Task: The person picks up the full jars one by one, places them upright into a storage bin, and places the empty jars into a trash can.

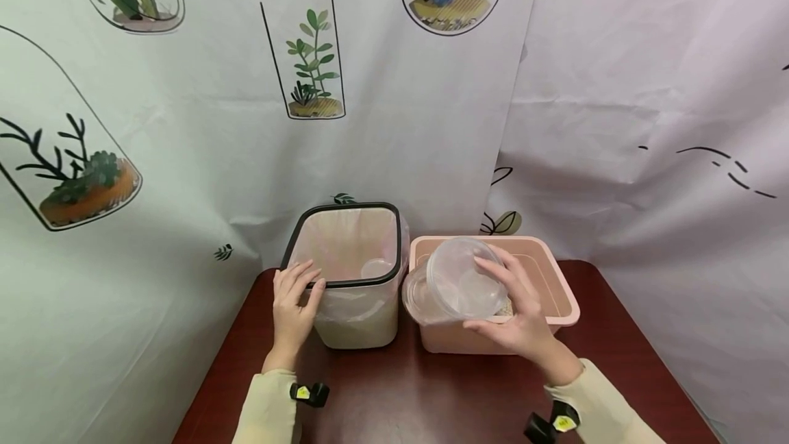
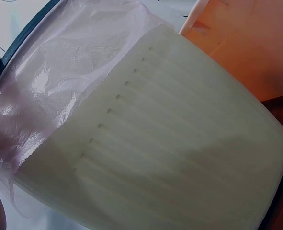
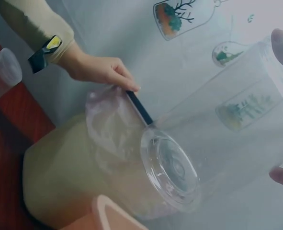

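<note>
A trash bin [image 1: 360, 327] with a black rim and a thin clear liner bag [image 2: 79, 62] stands on the table. My left hand [image 1: 294, 314] grips the near left corner of its rim, fingers over the edge. In my right hand [image 1: 520, 314] is a tall clear plastic tub [image 3: 218, 129], held near its wide end. The tub is tilted over a pink basin [image 1: 557, 286], its base pointing toward the bin. Whether a lid covers the wide end, I cannot tell. Low inside the bin shows a round clear shape [image 1: 376, 268].
Bin and basin stand side by side on a dark red table [image 1: 394, 396]. Something beige and textured [image 1: 507, 308] lies in the basin, mostly hidden by the tub. Another clear container [image 3: 5, 74] appears in the right wrist view. A printed white cloth [image 1: 382, 142] hangs behind.
</note>
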The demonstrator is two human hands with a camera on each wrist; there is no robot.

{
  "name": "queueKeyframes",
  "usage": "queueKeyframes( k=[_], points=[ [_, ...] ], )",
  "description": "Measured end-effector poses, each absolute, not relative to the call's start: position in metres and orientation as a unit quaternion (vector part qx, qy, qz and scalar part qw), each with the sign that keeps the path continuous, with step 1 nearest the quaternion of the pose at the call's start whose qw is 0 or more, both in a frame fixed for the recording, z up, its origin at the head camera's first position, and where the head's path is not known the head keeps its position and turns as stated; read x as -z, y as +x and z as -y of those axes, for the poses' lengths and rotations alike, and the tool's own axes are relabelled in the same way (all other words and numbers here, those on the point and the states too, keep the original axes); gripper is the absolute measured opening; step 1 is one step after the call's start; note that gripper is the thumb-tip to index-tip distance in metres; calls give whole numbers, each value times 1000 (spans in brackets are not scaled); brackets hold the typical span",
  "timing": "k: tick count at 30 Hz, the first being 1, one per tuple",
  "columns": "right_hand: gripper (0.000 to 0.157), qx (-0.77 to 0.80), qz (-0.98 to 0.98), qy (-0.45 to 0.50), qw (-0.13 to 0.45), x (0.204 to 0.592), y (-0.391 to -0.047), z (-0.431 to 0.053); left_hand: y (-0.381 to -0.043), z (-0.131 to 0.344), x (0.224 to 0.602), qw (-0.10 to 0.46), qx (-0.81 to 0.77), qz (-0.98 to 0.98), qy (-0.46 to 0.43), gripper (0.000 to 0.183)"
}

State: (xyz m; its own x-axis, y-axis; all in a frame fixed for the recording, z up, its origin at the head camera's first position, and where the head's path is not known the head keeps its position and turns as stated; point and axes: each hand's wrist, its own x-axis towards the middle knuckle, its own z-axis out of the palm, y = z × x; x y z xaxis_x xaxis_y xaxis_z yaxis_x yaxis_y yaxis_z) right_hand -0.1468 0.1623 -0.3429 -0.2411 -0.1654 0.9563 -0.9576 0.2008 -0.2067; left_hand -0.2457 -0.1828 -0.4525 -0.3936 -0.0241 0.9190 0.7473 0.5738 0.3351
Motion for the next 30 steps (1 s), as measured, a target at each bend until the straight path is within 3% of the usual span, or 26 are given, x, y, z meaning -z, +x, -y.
queueKeyframes(
  k=[19, 30],
  points=[
    [71, -457, 640, 425, 448, 316, -172, -120, -248, 183, 456, 503, 397, 726, -248, 31],
    [73, -455, 655, 399, 453, 307, -188, -102, -250, 182, 456, 510, 401, 719, -250, 28]
  ],
)
